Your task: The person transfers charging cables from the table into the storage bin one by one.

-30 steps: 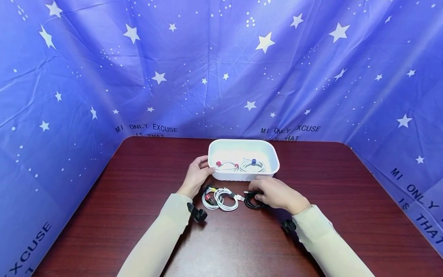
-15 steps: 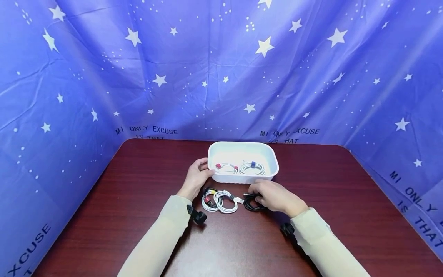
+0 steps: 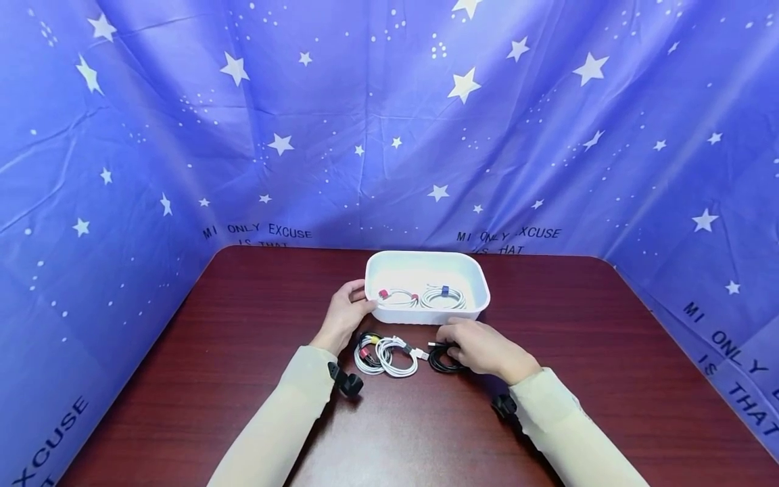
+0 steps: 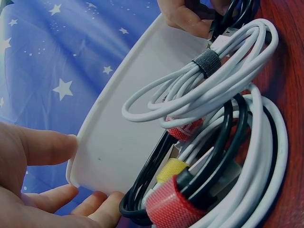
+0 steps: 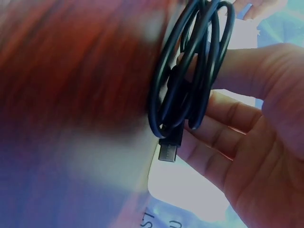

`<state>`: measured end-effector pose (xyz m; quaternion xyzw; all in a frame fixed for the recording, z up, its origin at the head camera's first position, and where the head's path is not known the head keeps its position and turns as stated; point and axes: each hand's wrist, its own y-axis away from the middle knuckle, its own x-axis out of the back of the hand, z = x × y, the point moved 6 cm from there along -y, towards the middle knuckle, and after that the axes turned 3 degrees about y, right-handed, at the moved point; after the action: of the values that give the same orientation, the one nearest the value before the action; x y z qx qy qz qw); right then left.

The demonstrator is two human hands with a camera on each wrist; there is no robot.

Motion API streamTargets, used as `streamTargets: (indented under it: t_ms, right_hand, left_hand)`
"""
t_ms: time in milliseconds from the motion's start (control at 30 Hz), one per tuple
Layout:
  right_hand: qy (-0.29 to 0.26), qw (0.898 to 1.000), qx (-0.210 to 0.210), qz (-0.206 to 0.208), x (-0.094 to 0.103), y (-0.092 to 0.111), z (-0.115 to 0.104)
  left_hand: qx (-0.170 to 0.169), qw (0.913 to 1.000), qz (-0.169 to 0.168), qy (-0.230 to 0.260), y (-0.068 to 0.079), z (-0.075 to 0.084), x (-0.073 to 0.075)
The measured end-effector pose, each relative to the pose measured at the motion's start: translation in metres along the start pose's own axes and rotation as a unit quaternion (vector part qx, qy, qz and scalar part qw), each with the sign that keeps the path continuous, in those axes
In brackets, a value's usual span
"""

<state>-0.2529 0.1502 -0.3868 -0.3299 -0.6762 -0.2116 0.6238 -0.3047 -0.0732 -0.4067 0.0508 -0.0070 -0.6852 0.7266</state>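
My left hand (image 3: 345, 312) grips the front left corner of a white plastic box (image 3: 429, 315), with the thumb at the rim and fingers along the end wall. In the right wrist view, my right hand (image 5: 256, 128) pinches a coiled black USB cable (image 5: 190, 71) between thumb and fingers. This coil is low over the table in front of the box. Left of it lies a coiled white cable (image 4: 237, 76) with a grey strap. It overlaps a pile of white and black cables (image 3: 368, 365) with red and yellow straps.
Inside the box rest a white cable with red straps (image 3: 398, 295) and a white cable with a blue strap (image 3: 444, 297). The dark red wooden table (image 3: 243, 325) backs onto a blue star-patterned curtain (image 3: 341, 135).
The head view has tilted up slightly, so everything sits a little lower in it. Both hands keep nearly the same places at the box and the black USB cable.
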Motion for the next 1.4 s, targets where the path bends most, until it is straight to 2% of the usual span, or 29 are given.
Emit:
streamTargets:
  t_ms: [633, 967, 1400]
  right_hand:
    - [-0.004, 0.999, 0.020, 0.029, 0.0032, 0.0000, 0.0017]
    - [-0.004, 0.999, 0.011, 0.031, 0.0043, 0.0002, 0.0018]
    - [-0.011, 0.999, 0.012, 0.033, 0.0079, -0.0003, 0.0033]
  left_hand:
    - [0.005, 1.0000, 0.001, 0.001, -0.0031, -0.0025, 0.0000]
    - [0.009, 0.9999, 0.004, -0.007, -0.0024, -0.0029, 0.0011]
    - [-0.001, 1.0000, 0.004, -0.006, -0.0035, -0.0032, 0.0014]
